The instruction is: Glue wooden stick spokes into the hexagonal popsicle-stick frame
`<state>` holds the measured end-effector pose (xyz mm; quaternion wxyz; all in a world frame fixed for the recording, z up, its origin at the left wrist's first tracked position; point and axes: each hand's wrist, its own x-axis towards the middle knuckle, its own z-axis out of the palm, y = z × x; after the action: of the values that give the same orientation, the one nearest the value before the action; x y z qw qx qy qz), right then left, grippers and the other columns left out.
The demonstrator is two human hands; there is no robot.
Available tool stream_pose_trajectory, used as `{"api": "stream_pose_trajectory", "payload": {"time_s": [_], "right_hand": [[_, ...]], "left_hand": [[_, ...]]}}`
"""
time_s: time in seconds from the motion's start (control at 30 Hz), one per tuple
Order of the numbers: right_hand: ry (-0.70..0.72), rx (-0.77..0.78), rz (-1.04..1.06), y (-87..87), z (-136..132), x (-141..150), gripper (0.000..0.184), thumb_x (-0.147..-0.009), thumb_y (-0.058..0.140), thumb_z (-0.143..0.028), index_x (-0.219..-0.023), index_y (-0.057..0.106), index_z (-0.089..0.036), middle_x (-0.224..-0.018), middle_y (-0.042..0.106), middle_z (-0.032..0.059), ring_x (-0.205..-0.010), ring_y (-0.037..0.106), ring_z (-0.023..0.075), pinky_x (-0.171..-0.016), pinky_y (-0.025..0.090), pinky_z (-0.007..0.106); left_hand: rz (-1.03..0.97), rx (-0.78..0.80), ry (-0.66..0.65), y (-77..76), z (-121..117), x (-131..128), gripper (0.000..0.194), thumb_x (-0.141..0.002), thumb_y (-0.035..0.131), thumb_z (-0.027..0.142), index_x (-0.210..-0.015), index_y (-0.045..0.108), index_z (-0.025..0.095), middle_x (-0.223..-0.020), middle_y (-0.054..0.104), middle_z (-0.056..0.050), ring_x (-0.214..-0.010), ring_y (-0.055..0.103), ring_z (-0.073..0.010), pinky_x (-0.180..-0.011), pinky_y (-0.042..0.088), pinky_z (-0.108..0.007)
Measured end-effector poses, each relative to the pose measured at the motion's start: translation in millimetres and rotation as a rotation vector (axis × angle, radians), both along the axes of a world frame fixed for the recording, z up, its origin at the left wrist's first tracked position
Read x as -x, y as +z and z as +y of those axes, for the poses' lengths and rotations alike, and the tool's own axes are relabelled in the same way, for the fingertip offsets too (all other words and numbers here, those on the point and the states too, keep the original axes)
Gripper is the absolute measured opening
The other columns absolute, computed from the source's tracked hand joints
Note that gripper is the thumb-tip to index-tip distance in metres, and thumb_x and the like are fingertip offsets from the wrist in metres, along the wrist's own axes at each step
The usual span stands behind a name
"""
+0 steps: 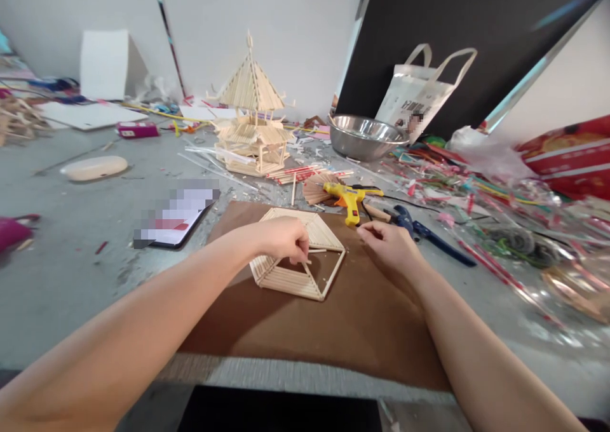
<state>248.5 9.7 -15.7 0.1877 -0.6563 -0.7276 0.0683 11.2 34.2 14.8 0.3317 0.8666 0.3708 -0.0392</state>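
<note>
A hexagonal panel of pale wooden sticks (290,283) lies flat on a brown board (295,337). Some of its sections are filled with rows of sticks, while the one at the right is an open outline. My left hand (286,238) is over the panel, fingers pinched together, with the end of a short wooden stick (309,262) showing at the fingertips. Right of the panel, my right hand (388,244) has thumb and forefinger closed just below the handle of a yellow glue gun (351,202); what they hold, if anything, is too small to make out.
Behind the board stands a pagoda model of sticks (252,114), beside a metal bowl (366,136). A phone (178,219) lies at left. Blue-handled pliers (424,232) and tangled scraps (515,229) are at right. A white bag (414,98) leans at the back.
</note>
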Motion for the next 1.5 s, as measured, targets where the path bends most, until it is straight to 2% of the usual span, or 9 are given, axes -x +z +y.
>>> {"api": "stream_pose_trajectory", "payload": {"time_s": [0.1, 0.17, 0.3, 0.43, 0.53, 0.77, 1.03, 1.27, 1.5], "right_hand": [[0.059, 0.006, 0.009, 0.7, -1.5, 2.8, 0.027, -0.074, 0.041, -0.037, -0.081, 0.061, -0.019, -0.071, 0.064, 0.0016, -0.059, 0.055, 0.013, -0.054, 0.037, 0.022], [0.149, 0.042, 0.023, 3.6, -4.9, 7.5, 0.026, -0.074, 0.042, -0.036, -0.079, 0.061, -0.019, -0.072, 0.064, 0.0015, -0.06, 0.055, 0.0127, -0.055, 0.037, 0.022], [0.361, 0.245, 0.051, 11.6, -13.4, 18.2, 0.027, -0.075, 0.042, -0.038, -0.078, 0.061, -0.019, -0.064, 0.061, -0.0004, -0.056, 0.052, 0.0105, -0.052, 0.035, 0.02], [0.444, 0.418, 0.07, 15.2, -16.7, 23.1, 0.029, -0.074, 0.043, -0.04, -0.082, 0.06, -0.018, -0.061, 0.059, -0.0011, -0.054, 0.05, 0.0096, -0.051, 0.035, 0.02], [0.488, 0.44, 0.084, 14.0, -16.2, 24.5, 0.027, -0.075, 0.043, -0.038, -0.083, 0.06, -0.019, -0.071, 0.061, -0.0001, -0.061, 0.052, 0.0104, -0.057, 0.037, 0.021], [0.469, 0.334, -0.003, 9.7, -13.6, 26.9, 0.025, -0.074, 0.043, -0.038, -0.078, 0.058, -0.019, -0.068, 0.059, 0.0007, -0.058, 0.05, 0.0106, -0.053, 0.035, 0.022], [0.477, 0.321, -0.005, 9.6, -13.0, 25.5, 0.023, -0.074, 0.044, -0.037, -0.078, 0.058, -0.019, -0.069, 0.059, 0.001, -0.059, 0.05, 0.0108, -0.054, 0.034, 0.022], [0.461, 0.286, -0.018, 7.7, -13.1, 23.6, 0.024, -0.075, 0.043, -0.037, -0.077, 0.058, -0.019, -0.069, 0.059, 0.0011, -0.059, 0.05, 0.0108, -0.054, 0.034, 0.022], [0.457, 0.285, -0.014, 8.3, -11.5, 24.1, 0.023, -0.074, 0.044, -0.036, -0.077, 0.058, -0.019, -0.068, 0.059, 0.001, -0.058, 0.05, 0.0107, -0.054, 0.034, 0.022]], "left_hand": [[0.034, -0.037, 0.007, -7.8, 2.0, 4.1, 0.017, -0.06, 0.054, 0.028, -0.07, 0.064, 0.018, -0.064, 0.064, 0.0, -0.057, 0.055, -0.0102, -0.05, 0.036, -0.018], [0.021, -0.019, 0.01, -11.1, 2.4, 5.2, 0.017, -0.06, 0.054, 0.027, -0.071, 0.064, 0.018, -0.065, 0.064, 0.001, -0.057, 0.054, -0.0098, -0.05, 0.036, -0.018], [-0.011, 0.027, -0.016, -12.8, 1.6, 4.3, 0.017, -0.06, 0.054, 0.026, -0.073, 0.063, 0.019, -0.067, 0.064, 0.002, -0.059, 0.054, -0.0088, -0.051, 0.036, -0.017], [-0.035, 0.046, -0.065, -10.5, 1.1, 4.2, 0.019, -0.061, 0.056, 0.026, -0.077, 0.064, 0.02, -0.072, 0.064, 0.002, -0.062, 0.055, -0.0084, -0.054, 0.037, -0.016], [-0.018, 0.044, -0.071, -8.8, 1.1, 4.9, 0.02, -0.06, 0.058, 0.027, -0.078, 0.064, 0.02, -0.072, 0.064, 0.002, -0.063, 0.055, -0.0085, -0.055, 0.037, -0.016], [0.005, 0.06, -0.052, -9.0, 0.6, 4.2, 0.021, -0.058, 0.06, 0.029, -0.076, 0.064, 0.019, -0.071, 0.064, 0.002, -0.061, 0.055, -0.0089, -0.054, 0.036, -0.017], [0.024, 0.035, -0.099, -12.1, 0.9, 5.4, 0.021, -0.059, 0.059, 0.03, -0.077, 0.064, 0.021, -0.076, 0.065, 0.002, -0.064, 0.054, -0.0093, -0.055, 0.037, -0.018], [-0.064, 0.068, -0.019, -7.5, 2.6, 7.0, 0.022, -0.063, 0.055, 0.026, -0.082, 0.061, 0.018, -0.077, 0.064, 0.001, -0.066, 0.056, -0.0088, -0.057, 0.038, -0.016], [-0.049, 0.064, -0.032, -10.5, -0.4, 2.7, 0.022, -0.06, 0.057, 0.025, -0.08, 0.062, 0.019, -0.075, 0.064, 0.001, -0.064, 0.056, -0.0091, -0.057, 0.038, -0.017]]}}
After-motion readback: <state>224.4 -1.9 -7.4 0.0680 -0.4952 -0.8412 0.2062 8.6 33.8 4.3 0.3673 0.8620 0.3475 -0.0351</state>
